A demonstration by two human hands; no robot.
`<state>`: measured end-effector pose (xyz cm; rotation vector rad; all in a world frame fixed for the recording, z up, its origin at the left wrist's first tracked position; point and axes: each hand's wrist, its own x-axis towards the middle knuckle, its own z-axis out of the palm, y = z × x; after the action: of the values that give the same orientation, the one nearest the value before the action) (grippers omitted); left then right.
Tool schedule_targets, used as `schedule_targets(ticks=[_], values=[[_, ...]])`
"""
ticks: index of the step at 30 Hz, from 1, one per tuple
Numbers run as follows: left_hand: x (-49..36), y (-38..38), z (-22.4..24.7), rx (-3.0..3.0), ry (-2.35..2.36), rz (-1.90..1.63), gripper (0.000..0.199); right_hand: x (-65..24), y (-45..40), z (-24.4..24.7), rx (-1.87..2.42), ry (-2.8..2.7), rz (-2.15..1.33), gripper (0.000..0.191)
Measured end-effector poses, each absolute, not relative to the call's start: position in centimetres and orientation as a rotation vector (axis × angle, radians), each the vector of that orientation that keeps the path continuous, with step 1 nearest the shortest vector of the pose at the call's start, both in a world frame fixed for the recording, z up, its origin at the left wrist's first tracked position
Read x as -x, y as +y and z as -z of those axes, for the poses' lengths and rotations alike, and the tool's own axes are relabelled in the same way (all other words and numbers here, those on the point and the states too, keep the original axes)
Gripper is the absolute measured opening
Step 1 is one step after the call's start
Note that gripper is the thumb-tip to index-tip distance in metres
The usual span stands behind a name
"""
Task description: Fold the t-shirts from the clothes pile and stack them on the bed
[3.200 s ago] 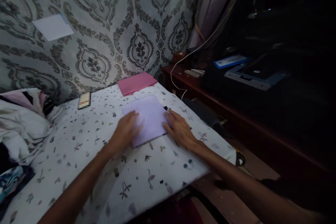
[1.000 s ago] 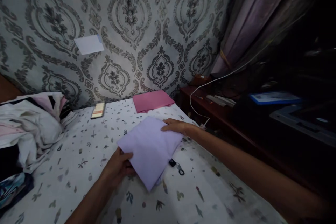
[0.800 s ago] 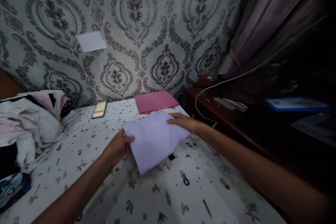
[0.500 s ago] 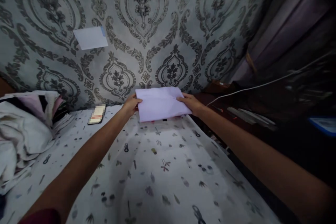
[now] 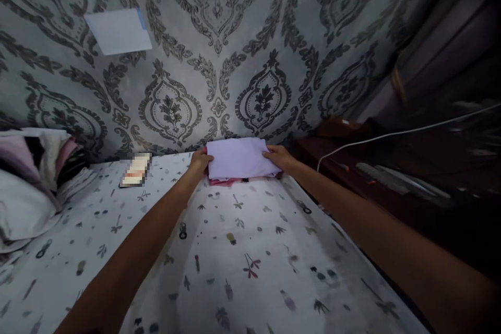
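The cloth (image 5: 240,159) I hold is plain pale lilac, with pink fabric (image 5: 222,183) edging out below. My sheet (image 5: 238,224) is white, dotted with small leaf, flower and sunglasses motifs in grey, green and rust. The far wall (image 5: 219,78) is grey with darker leafy medallions; its paper (image 5: 119,31), white with a blue corner. At left, the heap (image 5: 25,198) mixes white, pink and black.

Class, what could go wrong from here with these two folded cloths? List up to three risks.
The folded lavender cloth may settle crooked on the folded pink cloth, whose edge peeks out beneath.
The left hand and right hand grip opposite sides, so an uneven pull might disturb the folds.
Both cloths are near the right-hand edge of the patterned sheet; a sideways push could slide them off.
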<state>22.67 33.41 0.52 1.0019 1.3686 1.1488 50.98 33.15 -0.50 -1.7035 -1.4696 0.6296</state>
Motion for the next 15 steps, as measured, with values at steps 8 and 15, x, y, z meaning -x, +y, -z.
schedule_targets(ticks=[8,15], values=[[-22.7,32.4,0.5,-1.021,1.456,-1.156,0.039,-50.4,33.4,0.4,1.845,-1.512,-0.580,0.028],[-21.6,33.1,0.3,-1.122,1.607,-1.070,0.041,-50.2,32.0,-0.8,2.046,-1.504,-0.478,0.036]])
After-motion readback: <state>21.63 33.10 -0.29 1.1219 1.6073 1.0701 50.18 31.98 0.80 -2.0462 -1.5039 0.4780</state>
